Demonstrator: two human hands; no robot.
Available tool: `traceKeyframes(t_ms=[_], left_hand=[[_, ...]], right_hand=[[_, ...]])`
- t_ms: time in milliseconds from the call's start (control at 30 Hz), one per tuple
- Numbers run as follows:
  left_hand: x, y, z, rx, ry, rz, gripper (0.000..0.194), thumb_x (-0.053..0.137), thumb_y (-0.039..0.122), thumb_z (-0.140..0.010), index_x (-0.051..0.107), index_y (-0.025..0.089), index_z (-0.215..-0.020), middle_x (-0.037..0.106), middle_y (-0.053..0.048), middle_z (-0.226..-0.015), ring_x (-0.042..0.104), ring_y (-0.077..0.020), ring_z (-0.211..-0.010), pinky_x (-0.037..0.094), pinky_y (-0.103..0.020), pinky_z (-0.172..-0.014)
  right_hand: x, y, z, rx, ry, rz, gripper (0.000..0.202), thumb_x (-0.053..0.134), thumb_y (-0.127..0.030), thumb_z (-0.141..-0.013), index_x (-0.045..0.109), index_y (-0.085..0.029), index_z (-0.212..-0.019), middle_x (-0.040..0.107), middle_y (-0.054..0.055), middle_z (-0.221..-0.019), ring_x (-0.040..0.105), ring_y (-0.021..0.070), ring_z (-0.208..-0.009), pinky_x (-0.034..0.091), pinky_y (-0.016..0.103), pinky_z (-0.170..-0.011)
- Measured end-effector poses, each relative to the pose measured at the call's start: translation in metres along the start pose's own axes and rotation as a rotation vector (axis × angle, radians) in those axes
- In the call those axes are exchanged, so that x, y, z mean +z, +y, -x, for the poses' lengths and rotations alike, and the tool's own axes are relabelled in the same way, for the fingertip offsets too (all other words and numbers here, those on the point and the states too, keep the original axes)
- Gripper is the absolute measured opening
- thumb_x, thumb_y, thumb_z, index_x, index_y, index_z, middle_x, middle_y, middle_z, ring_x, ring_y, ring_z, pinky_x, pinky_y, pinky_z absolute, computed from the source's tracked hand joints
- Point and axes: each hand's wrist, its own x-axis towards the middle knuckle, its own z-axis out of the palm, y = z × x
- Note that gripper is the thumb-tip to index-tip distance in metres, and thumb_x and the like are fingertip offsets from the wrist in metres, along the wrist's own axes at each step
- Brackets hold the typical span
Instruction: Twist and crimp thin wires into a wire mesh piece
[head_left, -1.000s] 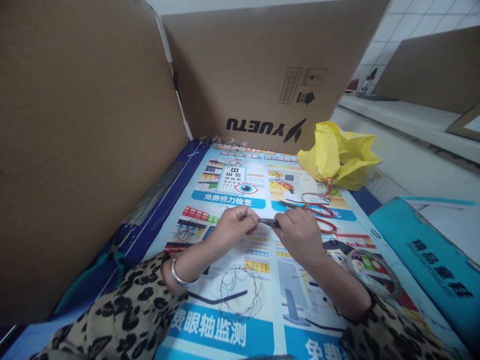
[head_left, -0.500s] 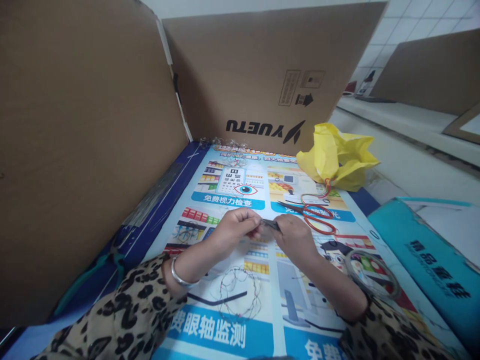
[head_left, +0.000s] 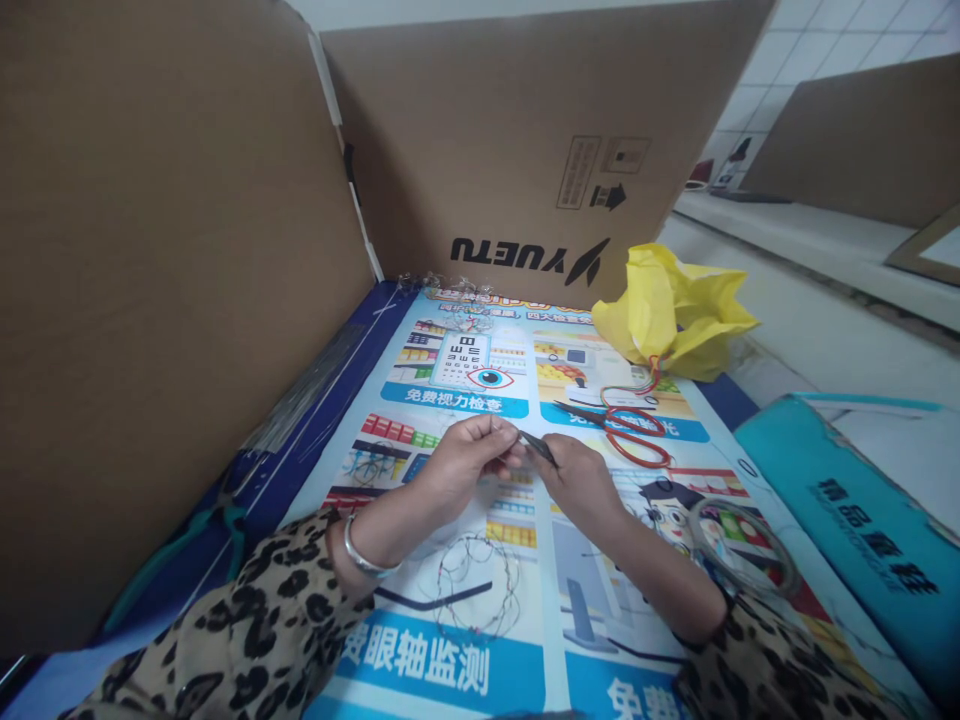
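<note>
Over the middle of a printed poster [head_left: 550, 560], my two hands are close together. My right hand [head_left: 581, 480] is closed around dark, narrow-jawed pliers [head_left: 538, 447], whose handles are hidden in the palm; the jaws slant up and left to the other hand. With thumb and fingers pinched at the jaw tips, my left hand [head_left: 472, 455] holds something too small to make out. Just beyond the right hand lie red-handled scissors [head_left: 636, 436]. Thin beaded wire loops [head_left: 478, 590] lie nearer me, below the hands.
Cardboard walls [head_left: 525, 130] stand at the back and left. Teal-handled pliers [head_left: 225, 520] and loose wire strips [head_left: 315, 390] lie on the left. On the right are a yellow bag [head_left: 667, 310], a grey wire coil [head_left: 784, 565] and a teal box [head_left: 840, 530]. Small wire pieces [head_left: 450, 285] sit at the back.
The plier jaws have tilted, now sloping more steeply up toward my left fingertips. My right hand has shifted slightly left and down; my left hand has hardly moved.
</note>
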Motion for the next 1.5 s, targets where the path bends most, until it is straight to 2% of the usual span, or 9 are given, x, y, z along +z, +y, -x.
traceKeyframes(t_ms=[233, 400, 600, 833, 1033, 1233, 1500], left_hand=[[-0.007, 0.0, -0.005, 0.047, -0.015, -0.218, 0.02, 0.059, 0.03, -0.077, 0.057, 0.012, -0.069, 0.059, -0.002, -0.066, 0.052, -0.008, -0.057, 0.04, -0.021, -0.056], [-0.007, 0.0, -0.004, 0.036, -0.002, -0.242, 0.018, 0.056, 0.028, -0.078, 0.058, 0.012, -0.069, 0.061, -0.003, -0.066, 0.054, -0.0088, -0.057, 0.041, -0.022, -0.057], [-0.003, 0.002, -0.004, 0.169, 0.058, -0.32, 0.014, 0.057, 0.024, -0.075, 0.058, 0.012, -0.067, 0.058, 0.0, -0.061, 0.05, -0.0085, -0.057, 0.041, -0.022, -0.057], [-0.003, 0.004, 0.0, 0.247, 0.113, -0.423, 0.012, 0.055, 0.023, -0.075, 0.056, 0.014, -0.067, 0.059, -0.001, -0.064, 0.053, -0.0096, -0.061, 0.042, -0.022, -0.06], [-0.001, 0.006, 0.004, 0.392, 0.22, -0.716, 0.011, 0.054, 0.019, -0.075, 0.06, 0.015, -0.068, 0.064, -0.003, -0.068, 0.056, -0.0124, -0.065, 0.044, -0.024, -0.064], [-0.008, 0.001, 0.002, 0.558, 0.246, -0.84, 0.009, 0.054, 0.017, -0.076, 0.063, 0.017, -0.075, 0.066, -0.003, -0.073, 0.056, -0.0122, -0.065, 0.045, -0.024, -0.064], [-0.011, -0.003, 0.001, 0.586, 0.247, -0.857, 0.01, 0.053, 0.019, -0.078, 0.063, 0.017, -0.078, 0.065, -0.002, -0.075, 0.056, -0.0121, -0.066, 0.045, -0.024, -0.065]], right_hand=[[-0.001, -0.002, 0.001, 0.063, -0.121, -0.071, 0.042, 0.035, -0.049, -0.087, 0.049, -0.02, -0.059, 0.053, 0.0, -0.055, 0.047, 0.0125, -0.051, 0.031, 0.024, -0.05], [0.0, -0.001, 0.001, 0.113, -0.168, -0.139, 0.038, 0.036, -0.047, -0.086, 0.05, -0.02, -0.062, 0.056, 0.003, -0.062, 0.051, 0.0158, -0.059, 0.032, 0.026, -0.055], [-0.004, -0.006, 0.0, 0.188, -0.275, -0.333, 0.035, 0.04, -0.047, -0.083, 0.055, -0.02, -0.068, 0.058, 0.0, -0.061, 0.052, 0.0151, -0.059, 0.035, 0.025, -0.055], [-0.007, -0.005, 0.001, 0.36, -0.297, -0.584, 0.042, 0.034, -0.055, -0.084, 0.046, -0.02, -0.064, 0.052, -0.002, -0.051, 0.048, 0.011, -0.047, 0.038, 0.023, -0.048], [-0.015, -0.014, 0.002, 0.355, -0.452, -0.76, 0.043, 0.037, -0.056, -0.082, 0.048, -0.019, -0.064, 0.055, -0.001, -0.051, 0.052, 0.0106, -0.047, 0.041, 0.023, -0.048], [-0.017, -0.017, 0.003, 0.402, -0.484, -0.887, 0.046, 0.036, -0.059, -0.082, 0.052, -0.017, -0.071, 0.058, 0.001, -0.061, 0.057, 0.0115, -0.053, 0.045, 0.024, -0.052], [-0.025, -0.023, 0.005, 0.356, -0.501, -0.909, 0.049, 0.032, -0.06, -0.083, 0.053, -0.017, -0.071, 0.055, 0.0, -0.063, 0.055, 0.0105, -0.056, 0.044, 0.024, -0.054]])
